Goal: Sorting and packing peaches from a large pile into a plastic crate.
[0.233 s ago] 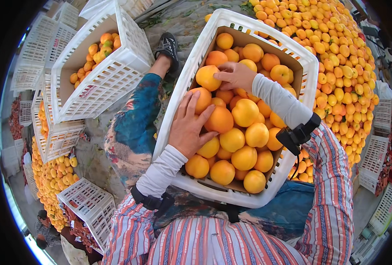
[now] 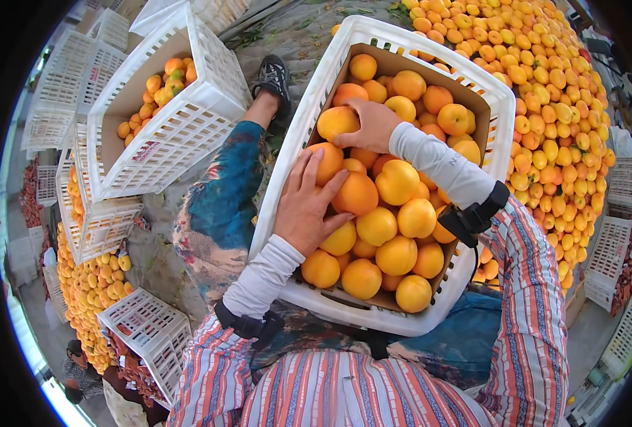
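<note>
A white plastic crate (image 2: 273, 181) lined with cardboard sits across my lap, filled with yellow peaches (image 2: 395, 255). At its far left corner my right hand (image 2: 374, 127) closes thumb and fingers around the right side of one peach (image 2: 334, 124). My left hand (image 2: 307, 203) lies over the crate's left side with its fingers spread. Its fingertips rest on a peach (image 2: 327, 163) just nearer than the gripped one, and its thumb and index finger touch another peach (image 2: 355, 193). The underside of the gripped peach is hidden.
A large heap of peaches (image 2: 544, 121) spreads at the far right. To the left, a tilted white crate (image 2: 166, 142) holds some peaches on top of another crate (image 2: 98, 231). A second heap (image 2: 88, 299) and a crate (image 2: 148, 334) lie nearer left. A person (image 2: 77, 370) is at the lower left.
My right hand has shifted slightly left and its fingers have wrapped further around the peach at the far left corner. My left hand keeps its place on the fruit.
</note>
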The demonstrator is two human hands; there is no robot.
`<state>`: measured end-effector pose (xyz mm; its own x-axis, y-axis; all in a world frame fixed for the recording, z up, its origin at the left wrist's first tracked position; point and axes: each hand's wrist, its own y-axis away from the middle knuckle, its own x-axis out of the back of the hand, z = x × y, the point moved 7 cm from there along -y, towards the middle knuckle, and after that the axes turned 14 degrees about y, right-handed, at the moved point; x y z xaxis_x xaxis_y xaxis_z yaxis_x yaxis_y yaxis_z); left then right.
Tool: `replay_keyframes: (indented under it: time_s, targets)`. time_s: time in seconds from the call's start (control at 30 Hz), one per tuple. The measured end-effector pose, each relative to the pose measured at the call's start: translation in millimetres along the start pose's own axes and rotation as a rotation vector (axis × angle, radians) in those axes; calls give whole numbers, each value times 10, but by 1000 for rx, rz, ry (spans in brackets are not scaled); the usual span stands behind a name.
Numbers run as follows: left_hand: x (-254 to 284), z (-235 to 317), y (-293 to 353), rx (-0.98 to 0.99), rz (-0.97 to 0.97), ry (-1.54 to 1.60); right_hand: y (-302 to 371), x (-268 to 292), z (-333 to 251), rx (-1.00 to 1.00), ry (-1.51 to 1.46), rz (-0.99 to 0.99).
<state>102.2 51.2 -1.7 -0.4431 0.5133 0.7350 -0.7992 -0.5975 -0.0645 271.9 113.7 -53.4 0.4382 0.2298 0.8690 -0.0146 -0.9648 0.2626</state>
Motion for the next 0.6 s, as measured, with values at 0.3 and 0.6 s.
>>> replay_keyframes:
  time_s: [0.3, 0.6]
  targets:
    - [22, 47, -21, -8, 2, -4, -75, 227, 122, -205, 147, -107]
    - [4, 29, -16, 7, -5, -15, -124, 123, 153, 136, -273, -43]
